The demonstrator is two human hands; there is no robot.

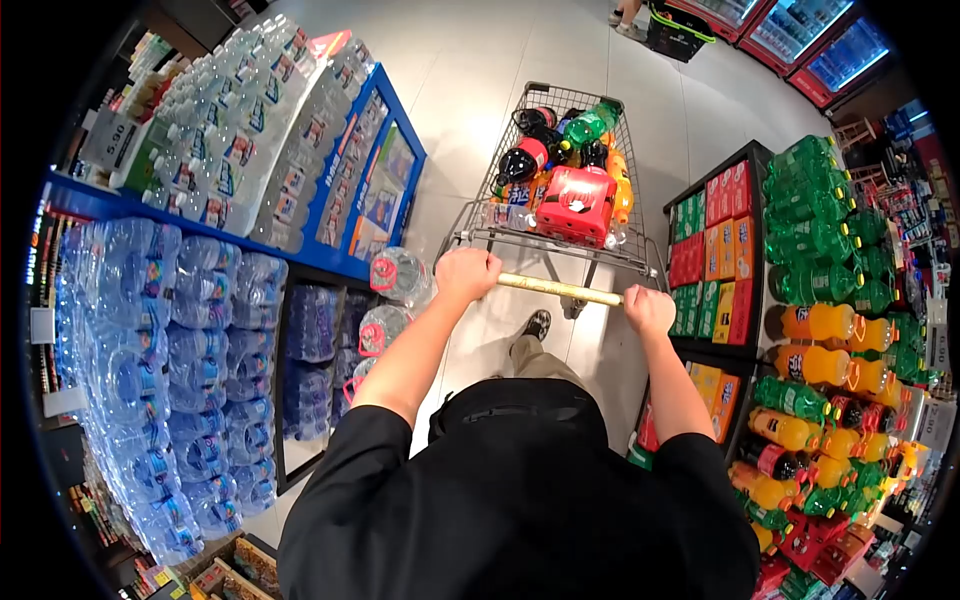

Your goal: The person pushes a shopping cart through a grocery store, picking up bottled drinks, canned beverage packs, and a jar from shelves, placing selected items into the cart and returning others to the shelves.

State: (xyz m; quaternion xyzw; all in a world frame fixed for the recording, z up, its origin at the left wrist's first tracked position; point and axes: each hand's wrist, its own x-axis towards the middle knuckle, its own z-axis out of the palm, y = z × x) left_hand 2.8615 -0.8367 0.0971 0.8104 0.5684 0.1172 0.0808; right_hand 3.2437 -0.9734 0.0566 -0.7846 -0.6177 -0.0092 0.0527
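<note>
My left hand (468,273) is wrapped round the left end of the yellow handle bar (555,288) of a shopping cart (560,92). Round the bar's right end my right hand (649,309) is closed too. The wire basket ahead of me is loaded with drinks: a red shrink-wrapped pack (577,205) nearest the handle, dark cola bottles (524,160) on the left, a green soda bottle (590,124) towards the far end and orange soda bottles (620,185) along the right side.
Stacked water packs (200,380) and a blue-framed bottle display (365,185) line the left. Large water jugs (400,275) stand on the floor near my left arm. On the right are boxed drinks (712,240) and soda bottles (815,345). Ahead, a person's leg and black basket (677,30) show near fridges (790,30).
</note>
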